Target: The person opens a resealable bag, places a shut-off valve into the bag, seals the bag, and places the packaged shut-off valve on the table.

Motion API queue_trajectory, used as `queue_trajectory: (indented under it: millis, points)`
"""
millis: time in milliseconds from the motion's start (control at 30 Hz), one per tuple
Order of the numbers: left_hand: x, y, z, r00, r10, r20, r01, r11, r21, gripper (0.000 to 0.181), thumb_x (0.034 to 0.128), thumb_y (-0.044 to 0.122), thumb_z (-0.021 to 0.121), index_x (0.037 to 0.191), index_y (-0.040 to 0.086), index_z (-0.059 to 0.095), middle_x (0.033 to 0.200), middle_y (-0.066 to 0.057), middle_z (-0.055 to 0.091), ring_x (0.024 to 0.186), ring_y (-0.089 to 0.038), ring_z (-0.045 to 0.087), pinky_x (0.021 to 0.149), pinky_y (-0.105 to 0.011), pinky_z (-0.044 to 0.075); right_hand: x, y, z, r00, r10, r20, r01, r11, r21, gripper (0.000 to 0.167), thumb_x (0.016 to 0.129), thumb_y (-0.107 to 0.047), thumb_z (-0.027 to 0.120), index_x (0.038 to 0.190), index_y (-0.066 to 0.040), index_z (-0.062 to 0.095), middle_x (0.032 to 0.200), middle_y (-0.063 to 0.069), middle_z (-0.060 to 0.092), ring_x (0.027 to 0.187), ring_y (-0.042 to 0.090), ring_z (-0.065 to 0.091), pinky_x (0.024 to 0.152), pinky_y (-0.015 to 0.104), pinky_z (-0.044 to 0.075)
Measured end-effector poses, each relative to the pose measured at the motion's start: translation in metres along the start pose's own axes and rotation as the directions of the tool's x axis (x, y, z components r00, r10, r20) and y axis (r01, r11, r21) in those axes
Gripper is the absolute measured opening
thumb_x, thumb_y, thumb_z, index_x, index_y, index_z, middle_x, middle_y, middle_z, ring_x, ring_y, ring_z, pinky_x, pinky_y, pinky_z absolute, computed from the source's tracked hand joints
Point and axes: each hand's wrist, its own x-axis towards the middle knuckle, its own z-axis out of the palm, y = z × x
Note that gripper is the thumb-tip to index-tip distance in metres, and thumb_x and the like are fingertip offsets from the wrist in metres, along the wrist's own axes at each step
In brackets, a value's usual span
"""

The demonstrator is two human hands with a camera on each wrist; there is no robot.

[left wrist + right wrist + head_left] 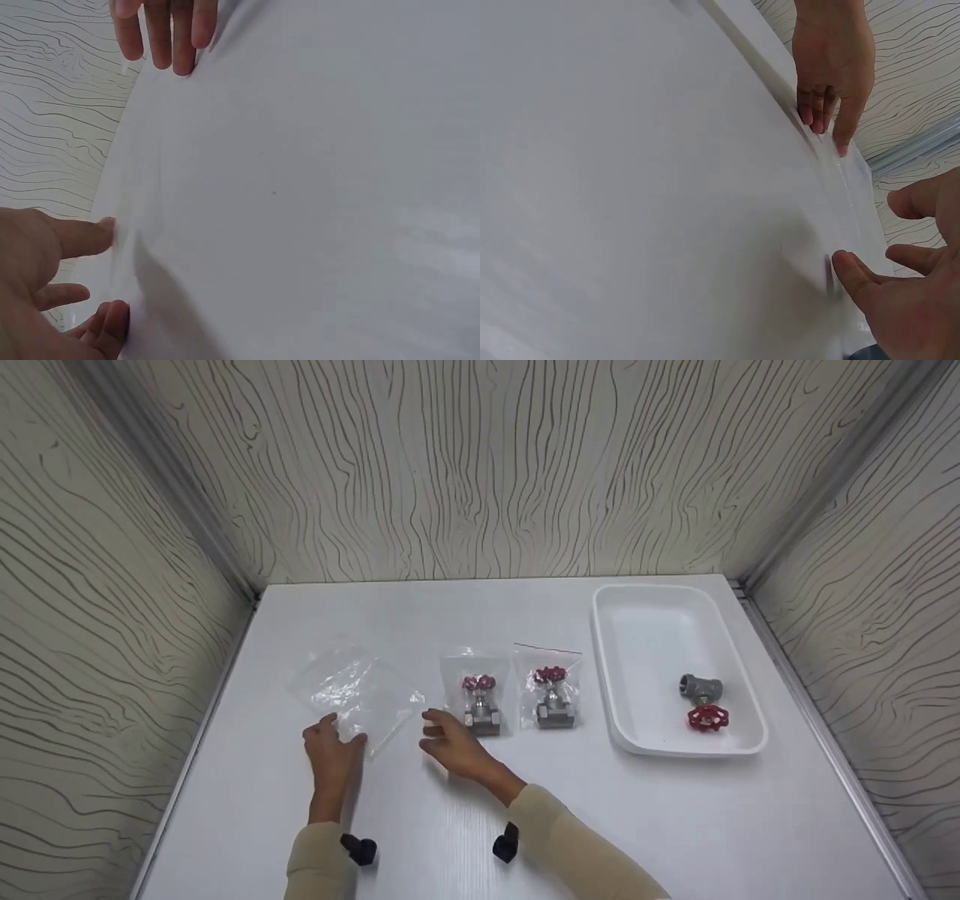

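Clear plastic bags [352, 682] lie flat and overlapping on the left part of the table. At their lower left edge is my left hand [330, 757], thumb and fingers spread and relaxed, near or touching the plastic. My right hand [459, 750], fingers loosely bent with nothing held, hovers between these bags and a bagged valve [481, 709] with a red handwheel. In the right wrist view the right thumb and fingers [855, 277] stand apart. The left wrist view shows the left hand [37, 277] with its fingers apart too.
A second bagged valve [555, 701], in a bag with a red strip along its top, lies right of the first. Farther right stands a white tray [611, 690] holding an unbagged valve [705, 701] with a red handwheel. Wood-patterned panels [480, 472] enclose the table.
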Motion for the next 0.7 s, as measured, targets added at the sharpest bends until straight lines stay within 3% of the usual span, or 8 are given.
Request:
queue_trajectory:
  millis: [167,333,467,700]
  points:
    - [-0.0023,0.0013,0.0002,0.999,0.013,0.033,-0.014,0.999,0.045,0.07,0.0931,-0.009,0.051,0.16,-0.008,0.031,0.153,-0.036,0.03,0.144,-0.051,0.035,0.123,-0.061,0.038,0.002,0.003,0.0027,0.992,-0.085,-0.097,0.087,0.996,0.017,0.052,0.1,-0.005,0.062,0.147,0.011,0.046,0.152,0.032,0.048,0.135,0.049,0.058,0.112,0.052,0.054]
    - [-0.0014,0.002,-0.0006,0.998,0.023,0.058,-0.027,0.997,0.072,0.076,0.0895,-0.013,0.045,0.162,-0.006,0.025,0.15,-0.035,0.034,0.144,-0.052,0.034,0.123,-0.061,0.037,0.0032,0.0033,0.0044,0.978,-0.145,-0.152,0.133,0.987,-0.086,0.044,0.099,-0.001,0.062,0.14,0.013,0.052,0.151,0.035,0.047,0.135,0.05,0.056,0.113,0.05,0.054]
    - [0.0002,0.0011,0.0008,0.998,0.023,0.059,-0.029,0.996,0.089,0.081,0.0858,-0.013,0.049,0.163,-0.006,0.024,0.145,-0.032,0.041,0.139,-0.05,0.037,0.12,-0.061,0.04,0.0027,0.0013,0.0036,0.983,-0.125,-0.132,0.104,0.983,-0.154,0.044,0.101,-0.004,0.062,0.141,0.013,0.053,0.155,0.038,0.045,0.142,0.051,0.052,0.115,0.049,0.052]
    - [-0.0014,0.0004,0.0027,0.999,0.015,0.053,-0.021,0.993,0.115,0.074,0.0872,-0.009,0.047,0.16,-0.011,0.03,0.14,-0.03,0.05,0.136,-0.046,0.043,0.118,-0.059,0.043,0.004,-0.0026,-0.0005,0.996,-0.039,-0.076,0.031,0.993,-0.114,0.05,0.103,-0.008,0.059,0.148,0.012,0.048,0.159,0.036,0.043,0.145,0.048,0.052,0.116,0.05,0.051]
